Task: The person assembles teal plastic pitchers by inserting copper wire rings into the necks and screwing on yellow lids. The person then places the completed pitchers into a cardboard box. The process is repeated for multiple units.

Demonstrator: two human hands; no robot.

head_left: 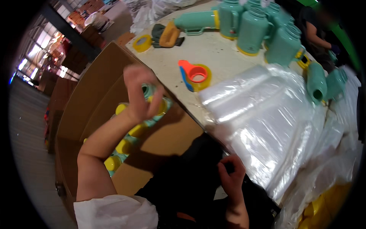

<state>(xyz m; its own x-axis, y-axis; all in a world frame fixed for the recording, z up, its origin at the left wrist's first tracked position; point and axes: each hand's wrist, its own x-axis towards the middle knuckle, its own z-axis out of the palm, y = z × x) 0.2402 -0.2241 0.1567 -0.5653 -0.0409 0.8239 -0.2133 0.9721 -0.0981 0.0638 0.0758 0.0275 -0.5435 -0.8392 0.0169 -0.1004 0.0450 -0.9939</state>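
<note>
My left hand [140, 93], smeared by motion, is above the open cardboard box with its fingers bent. A teal ring-like opening [146, 91] shows beside its fingers; whether the hand grips it I cannot tell. Beneath it, a row of teal flasks with yellow round ends [124, 146] stands inside the brown cardboard box [97, 82], partly hidden by my forearm. Low in front of my dark clothing, near the table edge, my right hand [232, 174] is closed in a loose curl, with nothing visible in it.
Several teal handled flasks [252, 32] stand on the table [164, 68]. Clear plastic bags [267, 114] cover its right side. An orange-and-blue tape dispenser [196, 74], yellow tape roll [142, 43] and glove [169, 35] lie nearby. Another person [314, 32] is at the far right.
</note>
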